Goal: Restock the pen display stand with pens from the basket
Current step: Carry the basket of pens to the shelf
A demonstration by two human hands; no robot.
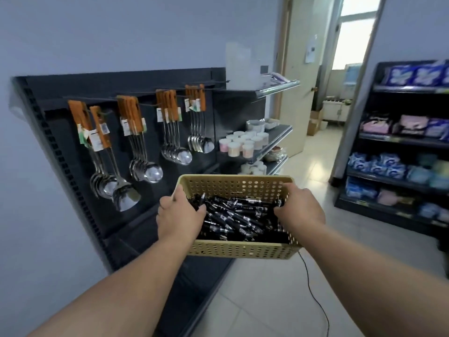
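Black metal shelving [60,132] carries hanging ladles [153,171] and small tubs [243,144]. In front of it, held in the air, a tan perforated basket [243,250] contains a heap of black pens [238,220]. The left hand [179,215] and right hand [301,207] grip its side rims, fingers curled inside.

Tan basket [243,249], patterned all over with rows of small round holes. Black pens [240,220] with silver bands. Silver ladles [151,172] with orange handles. Black rack [62,142]. Pale blue-grey wall [121,32]. Off-white tiled floor [267,300]. Blue and pink packets [413,75].
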